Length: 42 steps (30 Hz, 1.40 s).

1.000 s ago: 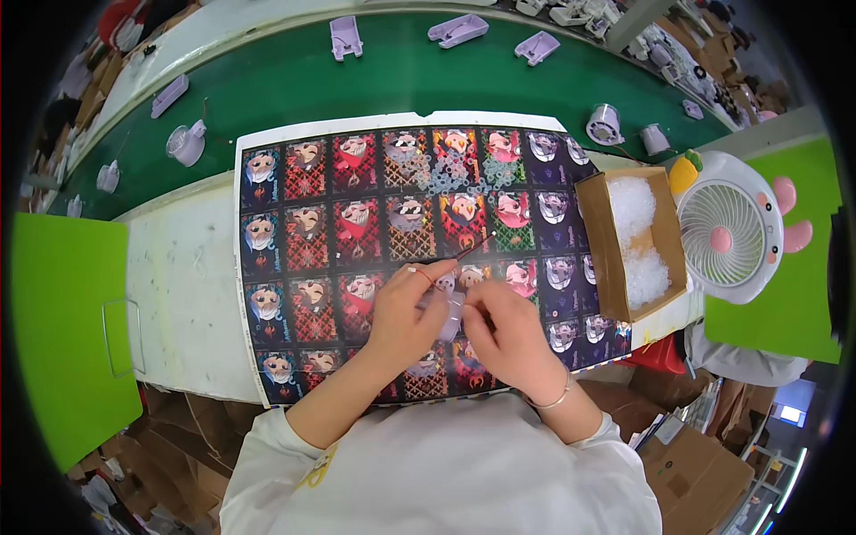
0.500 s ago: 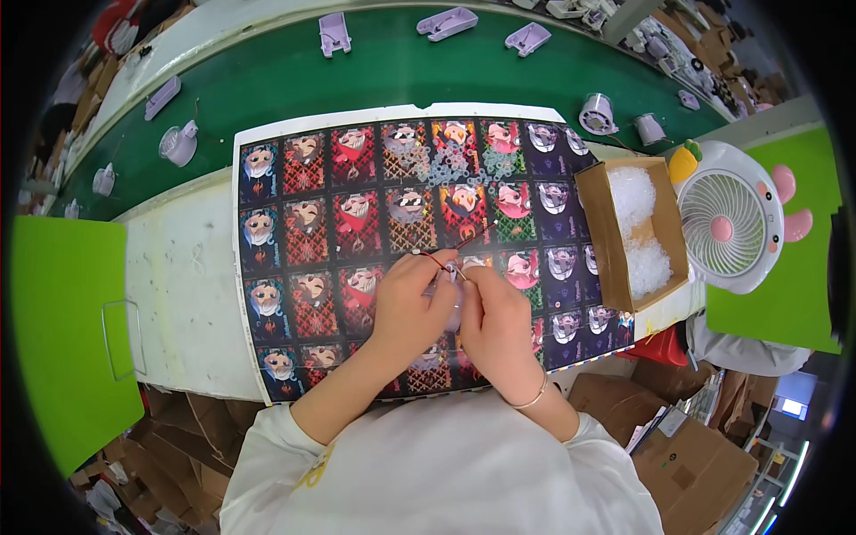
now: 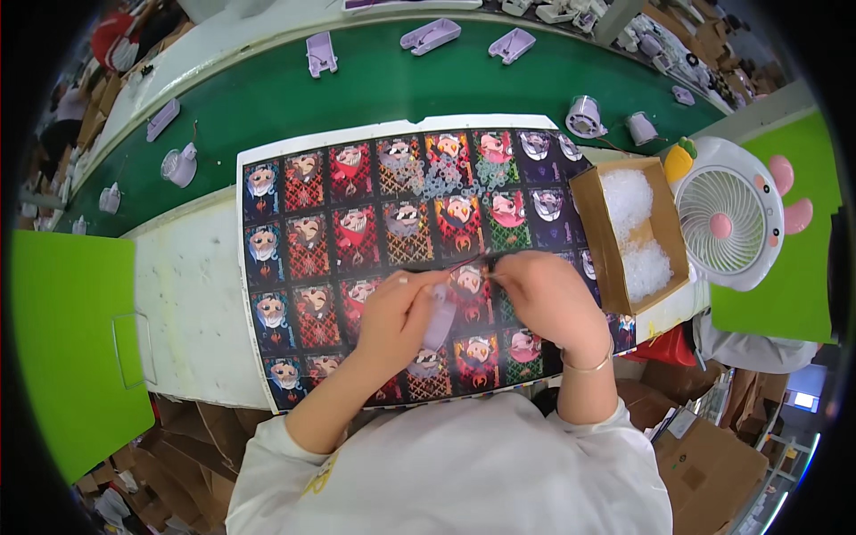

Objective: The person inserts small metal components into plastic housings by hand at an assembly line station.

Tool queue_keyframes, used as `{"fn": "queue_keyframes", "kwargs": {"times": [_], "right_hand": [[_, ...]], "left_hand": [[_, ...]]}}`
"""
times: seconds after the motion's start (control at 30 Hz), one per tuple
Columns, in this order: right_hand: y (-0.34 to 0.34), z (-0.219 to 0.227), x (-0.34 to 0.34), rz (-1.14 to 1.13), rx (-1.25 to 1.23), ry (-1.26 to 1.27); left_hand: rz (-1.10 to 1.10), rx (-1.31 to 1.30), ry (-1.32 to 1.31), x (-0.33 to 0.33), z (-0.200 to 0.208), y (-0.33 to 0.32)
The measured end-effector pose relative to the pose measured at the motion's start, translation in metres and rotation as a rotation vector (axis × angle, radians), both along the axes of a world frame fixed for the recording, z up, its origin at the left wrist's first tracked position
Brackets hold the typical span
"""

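My left hand (image 3: 390,319) is closed around a small lilac plastic part (image 3: 439,323), which tilts above the printed sheet. Thin red and black wires (image 3: 465,262) run from the top of that part toward my right. My right hand (image 3: 557,299) is a short way off to the right, its thumb and fingertips pinched together close to the wire ends. What sits between those fingertips is too small and blurred to make out. Beyond both hands, many small clear rings (image 3: 437,178) lie scattered on the sheet (image 3: 308,267), which shows rows of cartoon characters.
To the right stands an open cardboard box (image 3: 588,241) with clear plastic pieces (image 3: 644,267), beside a white fan (image 3: 727,214) with pink ears. Across the back, a green conveyor belt (image 3: 259,107) carries several lilac housings (image 3: 430,37). A bright green panel (image 3: 71,339) borders the left.
My right hand has moved right, away from my left hand. My left hand has shifted slightly down and left with the lilac part. The whole view has tilted a little.
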State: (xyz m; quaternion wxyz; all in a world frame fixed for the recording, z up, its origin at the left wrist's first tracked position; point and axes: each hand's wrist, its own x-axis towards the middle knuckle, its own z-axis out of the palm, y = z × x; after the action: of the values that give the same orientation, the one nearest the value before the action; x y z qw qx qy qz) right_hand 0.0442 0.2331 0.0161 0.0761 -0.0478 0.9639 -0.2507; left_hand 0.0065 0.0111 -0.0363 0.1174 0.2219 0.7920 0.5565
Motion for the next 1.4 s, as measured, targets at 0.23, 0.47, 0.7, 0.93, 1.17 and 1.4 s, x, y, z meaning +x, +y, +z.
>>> {"fn": "queue_keyframes", "kwargs": {"times": [0.23,0.47,0.7,0.93,1.17,1.4], "right_hand": [[0.041,0.049,-0.013,-0.062,0.007,0.077],[0.130,0.001,-0.186,-0.490,0.638,0.053],[0.161,-0.033,-0.215,-0.591,0.663,-0.193],[0.050,0.036,-0.141,-0.211,0.159,0.480],[-0.053,0.007,-0.008,0.466,-0.311,0.503],[0.004,-0.030,-0.047,-0.292,-0.250,0.357]], "left_hand": [[-0.158,-0.355,0.853,-0.126,0.049,-0.042],[-0.222,-0.812,1.119,-0.286,-0.005,0.005],[-0.004,-0.576,1.272,-0.268,-0.012,0.016],[-0.131,0.308,-0.195,-0.146,0.033,0.009],[-0.149,0.983,-0.879,-0.001,-0.005,-0.001],[-0.068,-0.116,0.241,0.021,-0.009,-0.021]]}}
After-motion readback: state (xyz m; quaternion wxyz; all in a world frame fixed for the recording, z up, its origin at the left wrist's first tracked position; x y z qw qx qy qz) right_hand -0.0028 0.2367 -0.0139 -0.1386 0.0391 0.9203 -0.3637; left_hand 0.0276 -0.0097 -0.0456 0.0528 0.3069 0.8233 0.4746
